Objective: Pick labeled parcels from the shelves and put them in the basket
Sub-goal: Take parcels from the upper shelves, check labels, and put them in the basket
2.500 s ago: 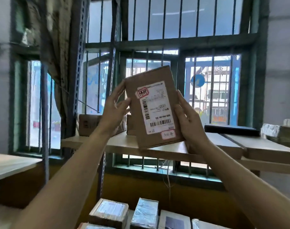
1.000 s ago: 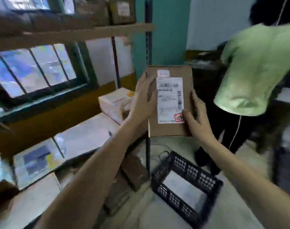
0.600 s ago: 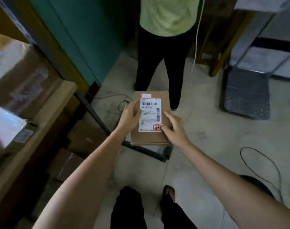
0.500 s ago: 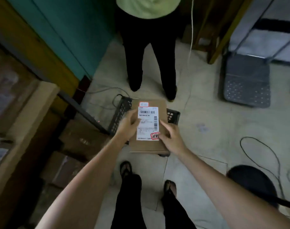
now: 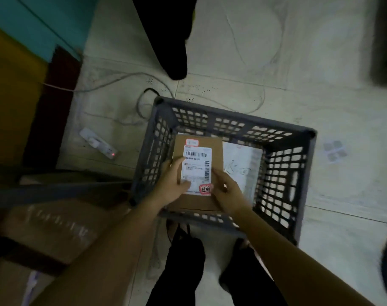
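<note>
A brown cardboard parcel with a white barcode label and a red sticker sits low inside the dark grey slatted basket, against its left wall. My left hand grips the parcel's left edge, thumb on the label. Along the near right edge my right hand holds it, thumb on top. A flat white parcel lies in the basket to the right, partly under the brown one.
The basket stands on a pale tiled floor. Another person's dark trouser leg is just beyond it. A white power strip and loose cables lie at the left. Cardboard boxes fill the low shelf on the left. My feet touch the basket's near side.
I turned from the window shelf with the parcel in both hands, looked down, and lowered it from above the basket into the basket's left side. Both hands still hold it.
</note>
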Demonstrator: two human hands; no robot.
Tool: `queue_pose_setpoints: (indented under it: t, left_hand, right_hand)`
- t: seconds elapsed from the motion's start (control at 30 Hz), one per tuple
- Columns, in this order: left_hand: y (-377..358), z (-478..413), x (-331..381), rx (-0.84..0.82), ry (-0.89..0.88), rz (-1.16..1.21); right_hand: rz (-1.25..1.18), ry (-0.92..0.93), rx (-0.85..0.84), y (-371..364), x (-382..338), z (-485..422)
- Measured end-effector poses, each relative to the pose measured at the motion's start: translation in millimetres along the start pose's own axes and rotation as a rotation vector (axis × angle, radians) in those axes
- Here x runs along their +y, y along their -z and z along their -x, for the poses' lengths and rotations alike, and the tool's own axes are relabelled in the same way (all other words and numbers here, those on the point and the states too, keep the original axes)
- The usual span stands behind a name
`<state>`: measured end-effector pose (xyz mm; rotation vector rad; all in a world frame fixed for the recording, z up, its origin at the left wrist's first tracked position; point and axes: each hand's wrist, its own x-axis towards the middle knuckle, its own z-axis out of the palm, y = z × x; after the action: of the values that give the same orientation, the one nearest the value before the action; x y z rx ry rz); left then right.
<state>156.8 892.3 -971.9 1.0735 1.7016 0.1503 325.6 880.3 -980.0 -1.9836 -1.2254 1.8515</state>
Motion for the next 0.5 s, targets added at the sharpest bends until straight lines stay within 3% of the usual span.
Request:
queue_pose_setpoints:
  t: [0.23, 0.37, 0.5]
  left_hand:
    - [-41, -150, -99, 0.003, -0.007, -0.17]
    - [-48, -198, -135, 0.007, -0.017, -0.445]
    - [-55, -195, -133, -0.021, 0.027, -0.556]
  right_hand:
    - [-0.006, 0.016, 0.029, -66, 74, -154]
    - [-0.007, 0.053, -0.103, -86, 83, -209]
    - [0.197, 0.051, -0.252, -84, 76, -210]
